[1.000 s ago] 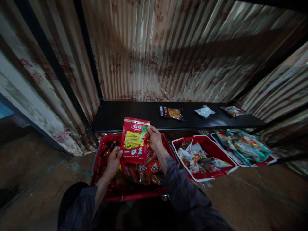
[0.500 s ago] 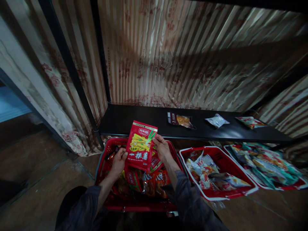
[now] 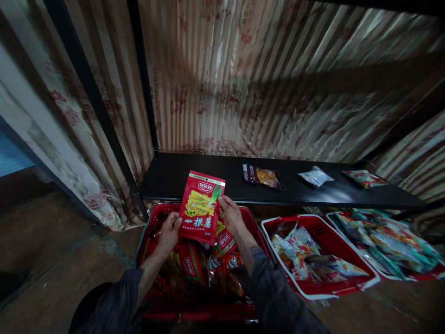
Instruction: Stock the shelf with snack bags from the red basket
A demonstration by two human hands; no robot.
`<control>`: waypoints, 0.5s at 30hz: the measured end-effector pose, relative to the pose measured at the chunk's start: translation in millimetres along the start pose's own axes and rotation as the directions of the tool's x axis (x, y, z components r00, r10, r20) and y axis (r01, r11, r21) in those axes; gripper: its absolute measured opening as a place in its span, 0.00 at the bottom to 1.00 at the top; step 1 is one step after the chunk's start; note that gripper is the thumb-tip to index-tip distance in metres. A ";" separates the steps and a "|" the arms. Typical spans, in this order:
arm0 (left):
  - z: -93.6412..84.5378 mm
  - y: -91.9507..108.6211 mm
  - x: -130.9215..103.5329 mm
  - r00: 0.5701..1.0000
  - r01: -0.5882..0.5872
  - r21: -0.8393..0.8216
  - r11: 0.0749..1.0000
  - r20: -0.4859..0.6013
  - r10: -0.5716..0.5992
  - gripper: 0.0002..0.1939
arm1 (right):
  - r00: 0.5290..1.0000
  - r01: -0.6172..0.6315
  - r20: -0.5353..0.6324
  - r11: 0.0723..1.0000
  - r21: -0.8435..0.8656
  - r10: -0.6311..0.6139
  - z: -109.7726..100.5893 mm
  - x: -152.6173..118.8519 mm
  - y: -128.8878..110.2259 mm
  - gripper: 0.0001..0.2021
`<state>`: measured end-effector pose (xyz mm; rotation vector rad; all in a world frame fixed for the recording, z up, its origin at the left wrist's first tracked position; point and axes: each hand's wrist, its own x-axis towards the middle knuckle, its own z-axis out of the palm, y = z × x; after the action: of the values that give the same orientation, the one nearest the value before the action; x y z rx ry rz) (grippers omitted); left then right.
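A red snack packet [image 3: 201, 207] with yellow sticks and a green onion pictured on it is held upright-facing between my two hands. My left hand [image 3: 168, 232] pinches its lower left edge. On the opposite edge, my right hand [image 3: 231, 214] grips it with thumb and fingers. Below lies a red shopping basket [image 3: 153, 304] holding several packets, among them another red packet [image 3: 224, 239] of the same brand and some with orange labels. The held packet overlaps the basket's far rim and the front edge of the black shelf [image 3: 170, 174].
On the shelf lie a brown packet [image 3: 263, 176], a small white packet [image 3: 316, 176] and a red-green packet [image 3: 364, 178]. To the right stand two more red baskets, one [image 3: 349, 288] with white packets, another [image 3: 413, 277] with teal ones. A black post [image 3: 93, 102] rises at left.
The packet and both hands have shifted slightly up and left in view, still in the same grip. The baskets appear a little lower as the view tilts.
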<state>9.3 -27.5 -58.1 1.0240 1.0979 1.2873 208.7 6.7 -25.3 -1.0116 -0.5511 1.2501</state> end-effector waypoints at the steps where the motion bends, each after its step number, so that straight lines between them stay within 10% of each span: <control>1: 0.2 0.5 1.4 1.000 -0.001 -0.006 1.000 -0.002 0.001 0.14 | 1.000 -0.011 0.009 1.000 -0.002 0.011 -0.1 -1.1 0.9 0.14; 15: 2.3 8.8 25.6 0.999 -0.016 -0.061 0.998 -0.036 0.013 0.16 | 0.989 -0.137 0.052 0.990 -0.037 0.139 2.5 -9.2 15.5 0.18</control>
<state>9.3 -1.5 -50.0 0.9685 1.0734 1.3472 196.2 -1.3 -35.8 -1.0610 -0.5533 1.3985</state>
